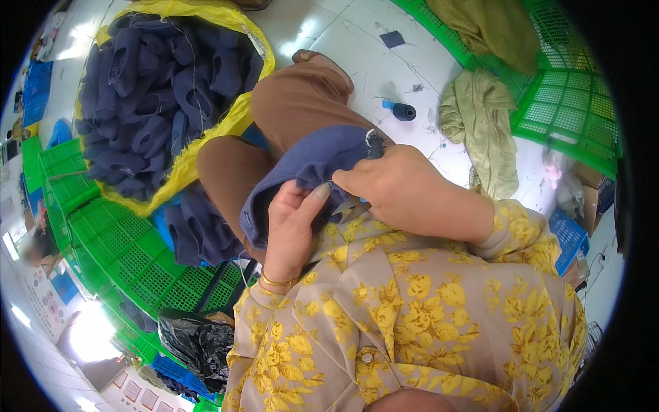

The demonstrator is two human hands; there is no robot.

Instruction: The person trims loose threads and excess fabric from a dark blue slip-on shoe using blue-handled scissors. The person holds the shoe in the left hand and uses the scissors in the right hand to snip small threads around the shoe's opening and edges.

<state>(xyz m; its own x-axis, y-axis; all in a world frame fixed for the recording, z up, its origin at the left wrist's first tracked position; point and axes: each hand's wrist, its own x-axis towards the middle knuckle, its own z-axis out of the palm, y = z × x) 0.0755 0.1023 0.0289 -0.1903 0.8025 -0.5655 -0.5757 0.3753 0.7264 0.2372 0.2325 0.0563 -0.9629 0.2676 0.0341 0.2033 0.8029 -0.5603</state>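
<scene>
A navy blue fabric piece (292,161), soft and curved with a stitched edge, lies over my lap. My left hand (292,223) pinches its near edge between thumb and fingers. Close beside it, my right hand (401,185) is closed, its thumb and forefinger meeting the fabric near my left thumb. Metal blades of what look like small scissors (351,208) stick out under my right hand, their handles hidden in the palm. White thread ends (371,133) show at a dark strip just above the right hand.
A yellow sack (257,41) full of similar navy pieces (147,89) stands at left. Green plastic crates (141,257) line the left, with another crate (570,103) at far right. Olive cloth (480,117), a dark thread spool (403,112) and scraps lie on the tiled floor.
</scene>
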